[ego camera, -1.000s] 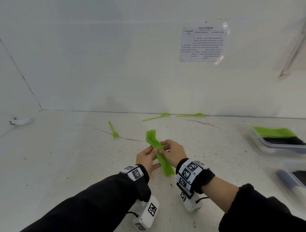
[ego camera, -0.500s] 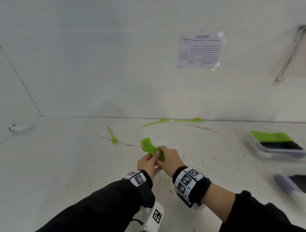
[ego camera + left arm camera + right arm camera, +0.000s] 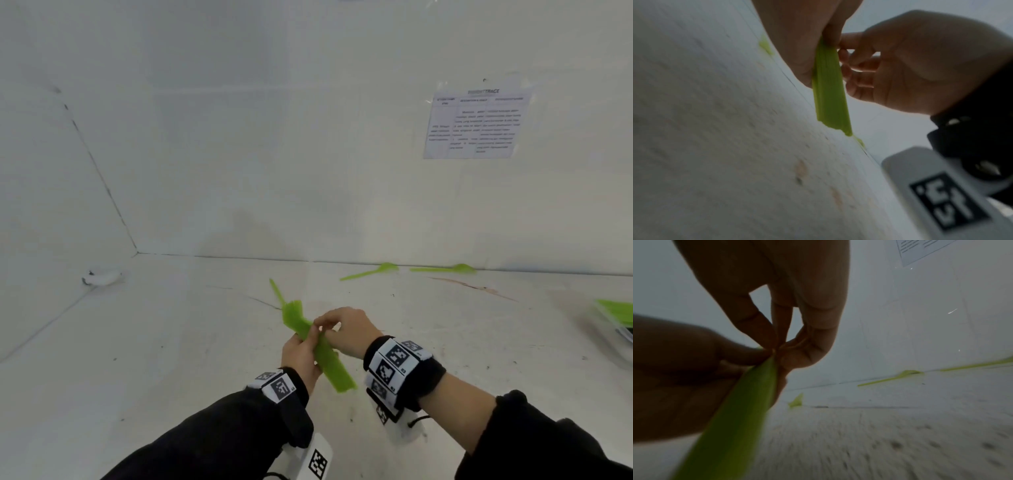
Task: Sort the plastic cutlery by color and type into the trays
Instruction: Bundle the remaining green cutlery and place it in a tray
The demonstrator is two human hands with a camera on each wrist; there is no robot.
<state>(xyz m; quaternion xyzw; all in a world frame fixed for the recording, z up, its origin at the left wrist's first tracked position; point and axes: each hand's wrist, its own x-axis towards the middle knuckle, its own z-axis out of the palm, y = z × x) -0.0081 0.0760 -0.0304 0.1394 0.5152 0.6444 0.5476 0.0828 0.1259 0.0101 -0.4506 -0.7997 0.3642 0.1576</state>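
Observation:
A stacked bundle of green plastic cutlery (image 3: 334, 368) is held above the white table, heads up and to the left, handles down and to the right. My left hand (image 3: 301, 353) grips the bundle (image 3: 828, 91) from the left side. My right hand (image 3: 346, 329) pinches it at the middle with fingertips, seen close in the right wrist view over the green handles (image 3: 740, 415). One green piece (image 3: 276, 291) lies just beyond the bundle. Two green spoons (image 3: 371, 271) (image 3: 443, 269) lie along the back wall.
A clear tray (image 3: 616, 317) holding green pieces sits at the right edge. White walls close the back and left, with a paper sheet (image 3: 476, 125) taped to the back wall. A small white object (image 3: 102, 277) lies by the left wall.
Both hands kept hold of the green bundle and turned it; its handles show again below the hands. The camera view swung left, so the trays slid toward the right edge.

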